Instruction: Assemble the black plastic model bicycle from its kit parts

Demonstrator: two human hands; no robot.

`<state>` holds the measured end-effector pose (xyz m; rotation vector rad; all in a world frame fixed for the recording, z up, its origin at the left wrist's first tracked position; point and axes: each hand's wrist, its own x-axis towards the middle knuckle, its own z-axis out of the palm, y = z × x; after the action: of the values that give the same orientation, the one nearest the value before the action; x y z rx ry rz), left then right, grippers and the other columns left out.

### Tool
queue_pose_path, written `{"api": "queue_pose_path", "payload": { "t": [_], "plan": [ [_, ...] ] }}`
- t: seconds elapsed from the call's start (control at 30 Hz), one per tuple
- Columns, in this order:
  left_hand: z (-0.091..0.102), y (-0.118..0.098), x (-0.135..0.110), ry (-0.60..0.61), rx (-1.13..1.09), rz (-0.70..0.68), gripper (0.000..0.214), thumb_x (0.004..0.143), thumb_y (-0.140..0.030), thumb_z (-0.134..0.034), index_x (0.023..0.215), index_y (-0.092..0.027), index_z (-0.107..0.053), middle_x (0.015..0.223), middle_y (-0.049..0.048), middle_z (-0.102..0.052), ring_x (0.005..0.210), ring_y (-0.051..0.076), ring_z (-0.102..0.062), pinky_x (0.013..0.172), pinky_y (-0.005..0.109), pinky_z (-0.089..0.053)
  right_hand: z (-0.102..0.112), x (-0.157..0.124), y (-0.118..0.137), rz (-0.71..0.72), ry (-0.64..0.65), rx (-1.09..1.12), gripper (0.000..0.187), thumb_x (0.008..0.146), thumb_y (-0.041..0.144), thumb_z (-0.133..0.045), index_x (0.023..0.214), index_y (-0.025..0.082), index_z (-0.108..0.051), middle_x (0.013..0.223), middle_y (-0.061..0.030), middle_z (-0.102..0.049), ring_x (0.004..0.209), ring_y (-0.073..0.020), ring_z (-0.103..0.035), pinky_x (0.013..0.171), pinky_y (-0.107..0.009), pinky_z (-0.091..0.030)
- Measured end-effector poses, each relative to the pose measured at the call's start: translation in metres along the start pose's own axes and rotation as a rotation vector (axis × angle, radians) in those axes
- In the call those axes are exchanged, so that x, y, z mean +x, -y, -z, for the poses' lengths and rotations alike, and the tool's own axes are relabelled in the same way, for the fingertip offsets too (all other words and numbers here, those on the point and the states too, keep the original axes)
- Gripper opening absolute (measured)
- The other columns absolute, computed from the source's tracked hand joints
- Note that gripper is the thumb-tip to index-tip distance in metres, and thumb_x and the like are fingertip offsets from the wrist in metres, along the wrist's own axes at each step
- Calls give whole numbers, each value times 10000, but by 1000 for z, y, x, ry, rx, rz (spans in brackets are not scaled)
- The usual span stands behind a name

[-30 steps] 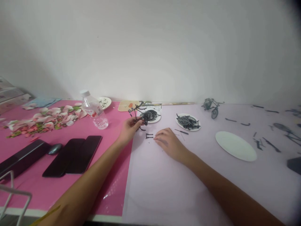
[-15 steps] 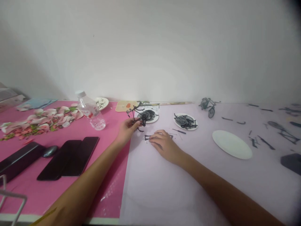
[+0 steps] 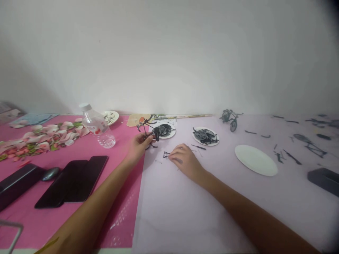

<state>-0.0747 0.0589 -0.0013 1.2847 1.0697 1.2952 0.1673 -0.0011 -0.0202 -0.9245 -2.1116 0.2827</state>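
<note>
The left hand [image 3: 137, 145] still pinches the bike [image 3: 149, 129] upright, just right of the bottle [image 3: 96, 126]. The right hand [image 3: 185, 160], loosely curled on the table [image 3: 201, 211], has edged closer, and its fingertips now touch the small part [image 3: 166, 154], farther right of the bottle.

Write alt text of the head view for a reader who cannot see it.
A person's left hand holds a partly built black model bicycle above a table, while the right hand lies palm down with fingertips at a small black part. Nearby are two plates of black parts, an empty white plate and a water bottle.
</note>
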Motion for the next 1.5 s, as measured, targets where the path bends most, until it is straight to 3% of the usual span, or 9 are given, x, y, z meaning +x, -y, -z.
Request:
{"api": "queue_pose_path", "payload": {
  "t": [0.17, 0.33, 0.7, 1.23, 1.37, 1.5],
  "plan": [
    [-1, 1, 1, -10, -32, 22, 528, 778, -520, -849, 1155, -164, -748, 1079, 133, -791, 895, 218, -759, 657, 241, -471, 5, 2, -1, -119, -84, -5, 200, 968, 134, -650, 1075, 255, -768, 961, -66, -740, 995, -270, -597, 894, -452, -528],
    [-1, 8, 3, 5, -75, 40, 523, 790, -510, -845, 1167, -162, -741, 1075, 137, -787, 882, 194, -749, 682, 243, -480, 7, 3, 3, -92, -59, 9, 341, 1003, 86, -528, 1202, 258, -746, 972, -87, -679, 1031, -275, -558, 907, -451, -524],
    [-9, 6, 0, -16, -273, 131, 467, 758, -409, -884, 1089, -126, -717, 1083, 133, -762, 865, 172, -740, 846, 326, -567, -7, -1, -3, -29, 68, 60, 208, 1010, 191, -623, 1067, 282, -802, 990, -60, -781, 1036, -263, -594, 933, -458, -522],
    [-6, 6, 0, -36, -243, 133, 501, 751, -394, -889, 1147, -131, -732, 1116, 139, -770, 855, 161, -740, 811, 296, -564, -2, 1, 2, -6, 86, 64, 236, 997, 119, -608, 1000, 256, -801, 976, -54, -788, 1030, -259, -590, 932, -450, -522],
    [-3, 6, 2, -53, -213, 149, 493, 760, -408, -885, 1149, -143, -738, 1094, 133, -778, 855, 158, -746, 794, 274, -557, 8, 4, -1, -21, 80, -14, 258, 1007, 106, -569, 1042, 238, -787, 1003, -67, -769, 1033, -260, -581, 916, -444, -514],
    [-2, 7, 3, -55, -235, 145, 474, 765, -391, -881, 1143, -142, -738, 1114, 136, -776, 879, 172, -755, 822, 288, -569, 37, 10, -12, -143, 65, -216, 243, 996, 124, -572, 1089, 208, -779, 1031, -92, -744, 1025, -286, -574, 908, -460, -495]
  ]
}}
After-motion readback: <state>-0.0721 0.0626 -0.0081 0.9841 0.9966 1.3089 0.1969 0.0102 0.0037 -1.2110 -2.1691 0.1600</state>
